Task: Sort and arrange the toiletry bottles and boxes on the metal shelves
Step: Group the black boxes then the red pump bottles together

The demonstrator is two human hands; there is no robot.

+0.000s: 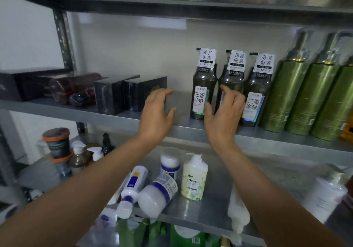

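Three dark pump bottles [202, 86] with white labels stand in a row on the middle metal shelf [118, 116]. My right hand [223, 117] hovers in front of the second one, fingers spread and loosely curved, holding nothing. My left hand [157, 113] is raised in front of the bare gap to their left, fingers relaxed, empty. Dark boxes [131, 94] stand left of that gap. Three tall green bottles [301, 94] stand at the right end.
On the lower shelf [214, 206] lie white and blue bottles [158, 193] tipped over beside an upright pale green pump bottle [193, 178]. Brown jars and pump bottles [78, 155] crowd its left end. A white bottle [324, 191] stands at right. The upper shelf [172, 4] hangs overhead.
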